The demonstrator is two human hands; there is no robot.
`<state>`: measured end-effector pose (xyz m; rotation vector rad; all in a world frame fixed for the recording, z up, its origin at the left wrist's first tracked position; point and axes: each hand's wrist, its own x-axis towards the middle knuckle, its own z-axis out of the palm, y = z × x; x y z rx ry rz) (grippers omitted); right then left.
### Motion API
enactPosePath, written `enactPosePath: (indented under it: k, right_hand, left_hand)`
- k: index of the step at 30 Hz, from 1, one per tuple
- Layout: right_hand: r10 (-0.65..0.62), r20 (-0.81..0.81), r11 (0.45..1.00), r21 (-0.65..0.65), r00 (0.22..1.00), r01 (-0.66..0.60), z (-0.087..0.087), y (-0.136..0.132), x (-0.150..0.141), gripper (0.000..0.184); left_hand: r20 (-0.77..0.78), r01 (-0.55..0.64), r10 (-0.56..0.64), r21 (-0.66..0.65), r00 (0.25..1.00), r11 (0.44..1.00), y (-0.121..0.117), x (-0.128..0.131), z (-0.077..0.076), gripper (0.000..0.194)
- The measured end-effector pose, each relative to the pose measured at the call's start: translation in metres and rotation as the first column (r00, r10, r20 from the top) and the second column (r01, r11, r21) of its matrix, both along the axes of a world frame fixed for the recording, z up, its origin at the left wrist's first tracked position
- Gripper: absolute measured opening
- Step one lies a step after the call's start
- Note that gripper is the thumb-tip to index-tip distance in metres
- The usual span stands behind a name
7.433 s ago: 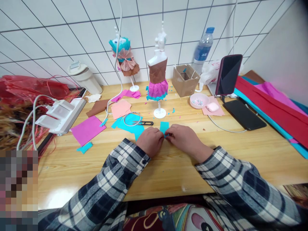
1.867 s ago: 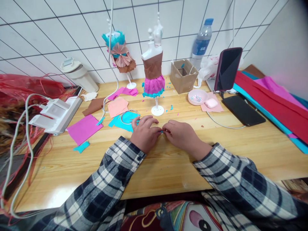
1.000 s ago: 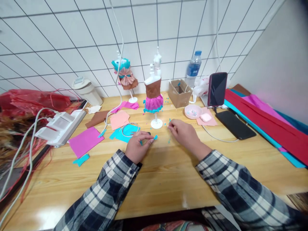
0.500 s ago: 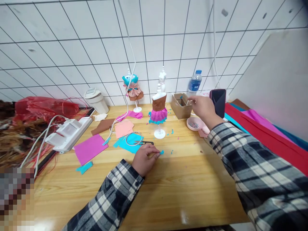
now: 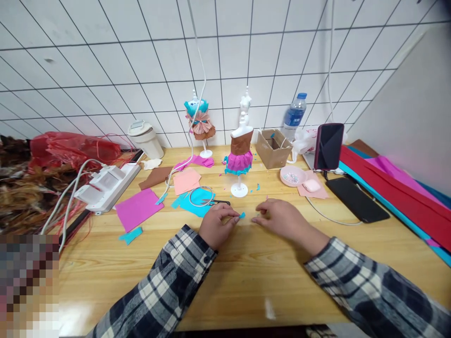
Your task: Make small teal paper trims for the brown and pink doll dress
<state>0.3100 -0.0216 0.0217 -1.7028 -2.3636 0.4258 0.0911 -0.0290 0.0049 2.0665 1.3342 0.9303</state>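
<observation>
The left hand (image 5: 216,226) is pinching a blue scrap (image 5: 242,215) at its fingertips. The right hand (image 5: 281,218) is hovering near it, fingers (image 5: 265,205) parted.

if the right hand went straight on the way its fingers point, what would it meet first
Probably the small blue piece pinched in the left hand, just across the gap from the right hand. Height is hard to judge from this one view.
</observation>
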Motion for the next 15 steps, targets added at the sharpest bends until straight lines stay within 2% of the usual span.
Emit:
enactPosePath:
  k: [3,5,7,9,11,13,15]
  right_hand:
    - [0.015,0.023,1.000,0.002,1.000,-0.015,-0.013,-0.009,-0.010,0.013]
    - [0.060,0.036,0.998,-0.005,0.998,-0.060,-0.016,-0.006,-0.012,0.013]
    - [0.084,0.061,0.996,-0.003,0.995,-0.084,-0.012,0.004,-0.009,0.015]
    - [0.070,0.059,0.997,0.023,0.996,-0.072,0.001,0.021,-0.001,0.016]
    - [0.004,-0.006,0.991,0.133,1.000,-0.003,0.021,0.045,0.009,0.017]
    - [-0.110,-0.111,0.948,0.288,0.988,0.138,0.044,0.069,0.019,0.018]
    - [-0.142,-0.219,0.904,0.368,0.965,0.217,0.063,0.089,0.026,0.019]
  left_hand:
    - [-0.002,-0.010,0.010,-0.011,1.000,1.000,0.000,0.000,0.001,0.008]
    - [0.000,-0.019,0.019,-0.006,1.000,1.000,0.000,0.000,0.001,0.008]
    - [0.003,-0.017,0.017,0.001,1.000,1.000,0.000,0.000,0.000,0.007]
    - [0.005,-0.008,0.008,0.005,1.000,1.000,0.000,0.000,0.000,0.007]
    - [0.006,0.002,-0.002,0.005,1.000,1.000,0.000,0.000,-0.001,0.008]
    - [0.005,0.013,-0.013,-0.002,1.000,1.000,0.000,0.000,-0.001,0.008]
    - [0.003,0.017,-0.017,-0.011,1.000,1.000,0.000,0.000,-0.001,0.009]
